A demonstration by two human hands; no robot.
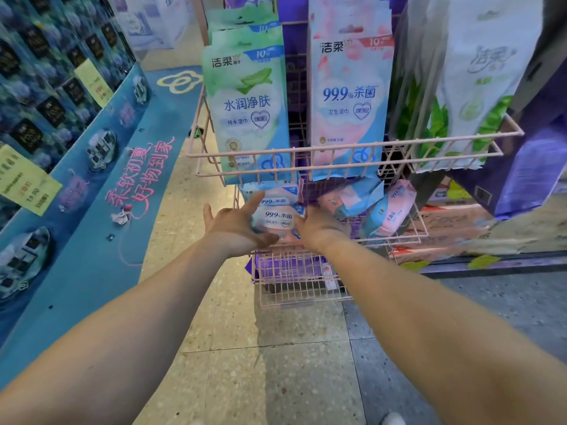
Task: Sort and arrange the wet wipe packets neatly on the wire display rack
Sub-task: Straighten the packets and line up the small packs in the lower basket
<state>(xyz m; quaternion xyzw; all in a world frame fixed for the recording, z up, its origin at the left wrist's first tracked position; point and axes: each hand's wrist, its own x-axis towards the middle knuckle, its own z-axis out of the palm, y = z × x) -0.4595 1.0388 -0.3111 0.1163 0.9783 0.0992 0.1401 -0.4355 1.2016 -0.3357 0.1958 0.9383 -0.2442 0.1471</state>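
Note:
A pink wire display rack [343, 147] holds tall wet wipe packs: a green-and-blue one [248, 105] at left, a pink one [349, 96] in the middle, a white-green one [478, 72] at right. On the middle shelf lies a small pink-and-blue wipe packet [277, 217], stacked on others. My left hand [233, 225] presses its left side, fingers spread. My right hand [319, 225] grips its right side. Loose packets [389, 210] lie tilted at the shelf's right.
A lower wire basket [294, 280] holds purple packs. A blue promotional stand [101, 191] with boxed goods and yellow price tags runs along the left. Tissue cartons [454, 228] sit low on the right. Tiled floor lies beneath my arms.

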